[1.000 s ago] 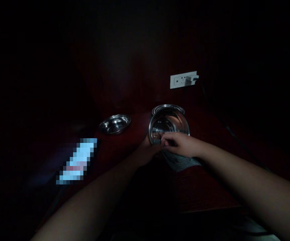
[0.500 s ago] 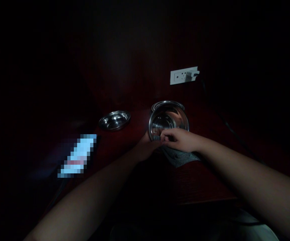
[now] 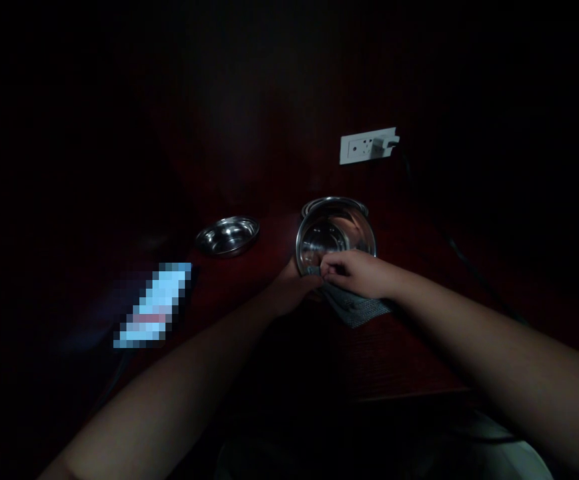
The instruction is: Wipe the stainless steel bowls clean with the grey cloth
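A shiny metal bowl is tilted so that its open mouth faces me. My left hand grips its lower left side, with the thumb by the rim and the other fingers hidden behind. At the lower rim, my right hand is closed on a grey-green cloth, which is folded over the edge and hangs below in front of the bowl. Just behind the bowl, the rim of another round metal dish shows; most of it is covered.
To the left, a shallow metal dish rests on the dark red table. Nearer me is a lit, pixelated screen. A white wall socket holds a plug, and a dark cable runs down the right side. Surroundings are very dark.
The whole view has shifted a little, so things sit slightly higher in the picture. Both hands keep their hold on the bowl and cloth, with hardly any movement.
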Demonstrator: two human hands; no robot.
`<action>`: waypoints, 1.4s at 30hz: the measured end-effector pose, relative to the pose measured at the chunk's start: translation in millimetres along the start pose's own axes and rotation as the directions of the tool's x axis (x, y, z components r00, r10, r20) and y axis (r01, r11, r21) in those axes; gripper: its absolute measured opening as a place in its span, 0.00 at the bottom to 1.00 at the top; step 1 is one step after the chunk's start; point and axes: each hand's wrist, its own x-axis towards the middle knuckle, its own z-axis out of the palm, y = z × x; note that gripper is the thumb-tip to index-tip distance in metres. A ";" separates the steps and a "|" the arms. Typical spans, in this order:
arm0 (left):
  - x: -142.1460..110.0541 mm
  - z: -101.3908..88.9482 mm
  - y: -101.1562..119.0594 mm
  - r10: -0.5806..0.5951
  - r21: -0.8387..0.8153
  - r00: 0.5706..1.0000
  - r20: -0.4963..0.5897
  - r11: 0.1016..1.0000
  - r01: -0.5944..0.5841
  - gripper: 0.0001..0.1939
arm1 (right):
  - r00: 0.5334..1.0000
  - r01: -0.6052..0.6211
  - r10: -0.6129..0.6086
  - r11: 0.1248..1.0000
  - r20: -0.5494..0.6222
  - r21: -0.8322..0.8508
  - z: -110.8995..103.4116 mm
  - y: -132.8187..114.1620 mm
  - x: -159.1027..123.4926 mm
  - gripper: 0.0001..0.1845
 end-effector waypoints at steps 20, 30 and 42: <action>-2.1 0.8 -1.1 -0.008 -0.005 0.999 -0.034 1.000 0.007 0.24 | 1.000 -0.001 0.001 1.000 0.000 0.024 -0.3 0.9 0.9 0.04; 0.2 0.0 -1.6 0.005 -0.047 0.999 -0.037 0.999 -0.006 0.23 | 0.999 0.010 -0.008 0.999 -0.054 0.048 0.9 -4.6 -0.2 0.04; 0.0 2.9 -0.9 0.003 -0.121 0.998 -0.070 0.993 -0.012 0.33 | 0.956 0.118 -0.098 0.992 -0.278 0.055 2.3 -3.3 1.8 0.17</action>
